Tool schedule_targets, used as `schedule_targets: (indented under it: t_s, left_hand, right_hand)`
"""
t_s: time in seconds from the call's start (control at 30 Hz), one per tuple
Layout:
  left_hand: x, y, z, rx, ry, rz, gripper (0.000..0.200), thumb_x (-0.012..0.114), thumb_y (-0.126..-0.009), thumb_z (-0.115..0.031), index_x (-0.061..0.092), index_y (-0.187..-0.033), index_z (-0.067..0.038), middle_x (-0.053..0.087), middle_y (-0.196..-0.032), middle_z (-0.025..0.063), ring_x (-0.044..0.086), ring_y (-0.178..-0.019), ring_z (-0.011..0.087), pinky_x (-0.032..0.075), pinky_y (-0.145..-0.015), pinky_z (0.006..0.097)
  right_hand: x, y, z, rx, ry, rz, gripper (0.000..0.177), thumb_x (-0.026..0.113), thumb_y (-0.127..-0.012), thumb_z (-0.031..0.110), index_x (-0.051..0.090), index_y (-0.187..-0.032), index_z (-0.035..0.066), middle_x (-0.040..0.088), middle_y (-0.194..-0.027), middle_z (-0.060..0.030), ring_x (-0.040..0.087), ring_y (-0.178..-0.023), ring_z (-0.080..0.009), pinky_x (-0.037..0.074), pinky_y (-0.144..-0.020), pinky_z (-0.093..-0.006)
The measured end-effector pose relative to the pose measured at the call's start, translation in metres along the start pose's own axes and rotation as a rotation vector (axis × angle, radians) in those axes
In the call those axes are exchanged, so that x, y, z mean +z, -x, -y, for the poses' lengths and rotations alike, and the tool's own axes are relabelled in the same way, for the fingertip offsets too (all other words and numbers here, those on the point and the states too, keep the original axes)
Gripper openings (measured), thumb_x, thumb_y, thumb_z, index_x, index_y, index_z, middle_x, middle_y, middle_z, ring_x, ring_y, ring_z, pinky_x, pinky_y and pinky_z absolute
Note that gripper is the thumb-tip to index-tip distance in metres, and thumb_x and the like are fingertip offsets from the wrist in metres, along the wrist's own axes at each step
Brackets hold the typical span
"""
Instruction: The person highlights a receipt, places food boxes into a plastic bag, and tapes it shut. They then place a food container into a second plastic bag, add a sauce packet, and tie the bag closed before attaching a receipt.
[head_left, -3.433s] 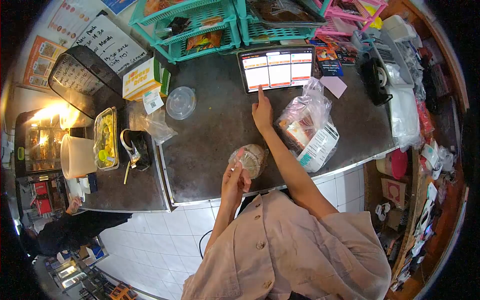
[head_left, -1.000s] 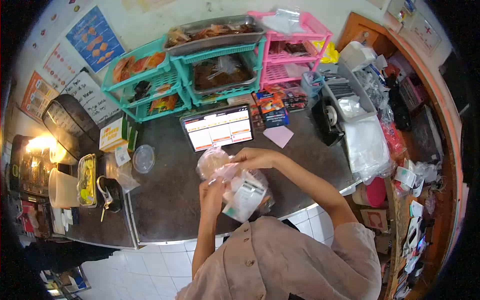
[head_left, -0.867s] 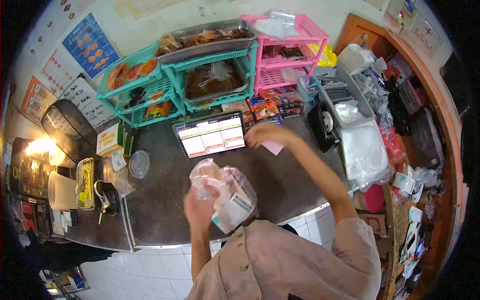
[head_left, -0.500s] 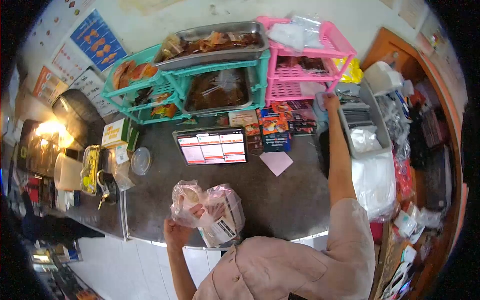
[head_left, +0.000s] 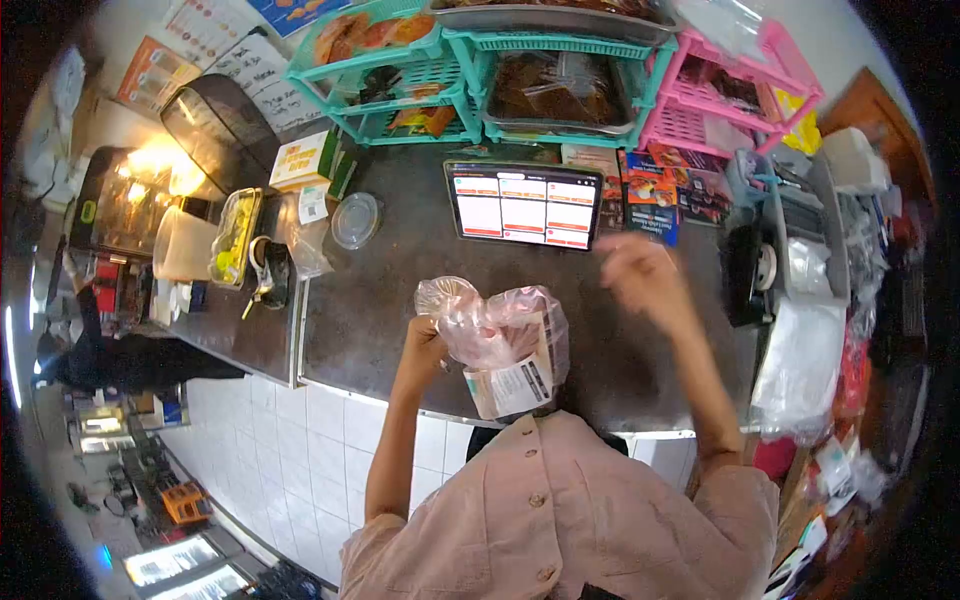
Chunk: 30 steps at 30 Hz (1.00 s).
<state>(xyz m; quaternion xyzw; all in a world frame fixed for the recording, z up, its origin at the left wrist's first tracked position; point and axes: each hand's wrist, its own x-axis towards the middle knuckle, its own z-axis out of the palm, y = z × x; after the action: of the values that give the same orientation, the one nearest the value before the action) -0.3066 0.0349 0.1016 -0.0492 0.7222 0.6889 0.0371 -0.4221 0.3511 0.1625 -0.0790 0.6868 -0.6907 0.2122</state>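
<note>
Far to the left of the tablet and lower down, another person in dark clothing stands by the end of the counter. Closer to the tablet on that side sit a white tub, a tray of yellow pieces and, just left of the tablet, a clear round lid.

Below the tablet and a little left of it, the left hand has its fingers curled tight around the gathered plastic of a plastic bag. The bag is held up off the counter, straight below the tablet and close to the person's chest. A printed white label shows on its lower side, and packed food shows through the film.

Below the tablet's right corner, the right hand is in the air above the counter, apart from the bag. It is blurred, so I cannot tell how its fingers are set.

To the right of the tablet stands a black tape dispenser.
</note>
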Motion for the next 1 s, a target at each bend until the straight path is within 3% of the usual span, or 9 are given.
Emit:
schedule_targets:
  t_s: [0.1,0.23,0.37,0.47,0.5,0.57,0.67,0.87,1.0]
  left_hand:
    - [0.012,-0.014,-0.012,-0.044,0.054,-0.089,0.012,0.055,-0.075,-0.001,0.065,-0.083,-0.002,0.062,-0.077,-0.0003,0.055,-0.071,0.0070,0.044,-0.060,0.0239]
    - [0.004,-0.022,-0.016,0.037,0.067,0.090,0.016,0.056,-0.073,0.003,0.065,-0.086,-0.001,0.064,-0.082,0.0005,0.057,-0.076,0.0075,0.045,-0.066,0.0235]
    - [-0.019,-0.034,0.020,0.284,-0.312,0.221,0.011,0.054,-0.071,0.005,0.064,-0.075,0.000,0.061,-0.064,0.0023,0.055,-0.059,0.0068,0.042,-0.052,0.0226]
    - [-0.017,-0.032,0.015,0.371,-0.160,0.182,0.009,0.055,-0.070,0.005,0.063,-0.073,0.001,0.057,-0.057,0.0009,0.050,-0.052,0.0051,0.038,-0.045,0.0232]
    - [-0.017,-0.030,0.009,0.373,-0.091,0.174,0.009,0.055,-0.070,0.004,0.063,-0.073,0.001,0.056,-0.057,0.0001,0.050,-0.052,0.0046,0.038,-0.044,0.0230]
    - [-0.021,-0.028,0.013,0.251,-0.018,0.161,0.009,0.056,-0.071,0.003,0.064,-0.073,0.000,0.057,-0.058,-0.0010,0.049,-0.052,0.0037,0.037,-0.043,0.0222]
    - [-0.022,-0.022,0.013,0.146,0.071,0.117,0.009,0.056,-0.072,0.002,0.064,-0.074,0.000,0.057,-0.060,-0.0020,0.050,-0.053,0.0031,0.036,-0.042,0.0206]
    - [-0.025,-0.019,0.026,0.040,0.147,0.094,0.007,0.057,-0.071,0.000,0.064,-0.072,0.000,0.057,-0.059,-0.0015,0.050,-0.052,0.0036,0.036,-0.042,0.0198]
    - [-0.039,-0.018,0.012,-0.099,0.037,0.072,0.008,0.058,-0.071,0.000,0.065,-0.075,0.003,0.062,-0.064,0.0034,0.056,-0.054,0.0089,0.043,-0.049,0.0226]
  right_hand:
    - [0.073,0.010,-0.027,-0.264,0.225,0.196,0.010,0.059,-0.080,0.006,0.060,-0.087,0.000,0.058,-0.073,-0.0008,0.053,-0.063,-0.0061,0.042,-0.054,-0.0195]
    - [0.113,0.011,-0.019,-0.150,0.340,0.163,0.011,0.061,-0.078,0.008,0.061,-0.081,-0.002,0.058,-0.068,-0.0021,0.053,-0.061,-0.0066,0.042,-0.053,-0.0220]
    - [0.144,0.000,-0.004,-0.098,0.481,0.108,0.016,0.063,-0.074,0.011,0.060,-0.075,-0.004,0.059,-0.063,-0.0074,0.054,-0.058,-0.0094,0.043,-0.053,-0.0248]
    - [0.153,-0.007,0.001,-0.019,0.490,0.128,0.016,0.062,-0.072,0.011,0.061,-0.078,-0.004,0.062,-0.067,-0.0110,0.060,-0.060,-0.0146,0.047,-0.057,-0.0272]
    - [0.154,-0.006,-0.003,-0.104,0.447,0.069,0.015,0.062,-0.072,0.009,0.061,-0.080,-0.004,0.063,-0.068,-0.0104,0.060,-0.060,-0.0141,0.047,-0.057,-0.0268]
    - [0.154,-0.002,-0.010,-0.272,0.359,-0.040,0.013,0.061,-0.073,0.007,0.061,-0.082,-0.003,0.063,-0.070,-0.0093,0.060,-0.059,-0.0132,0.047,-0.056,-0.0260]
    - [0.159,0.015,0.002,-0.091,0.373,-0.157,0.012,0.061,-0.077,0.003,0.061,-0.087,-0.002,0.061,-0.072,-0.0043,0.056,-0.063,-0.0078,0.045,-0.058,-0.0211]
    - [0.171,0.009,-0.032,-0.217,0.110,-0.330,0.012,0.060,-0.079,0.005,0.063,-0.090,0.001,0.062,-0.074,-0.0029,0.056,-0.060,-0.0063,0.046,-0.054,-0.0216]
    - [0.181,0.002,-0.025,-0.318,0.299,-0.311,0.011,0.062,-0.077,0.006,0.065,-0.087,0.002,0.062,-0.077,-0.0064,0.058,-0.065,-0.0112,0.046,-0.057,-0.0238]
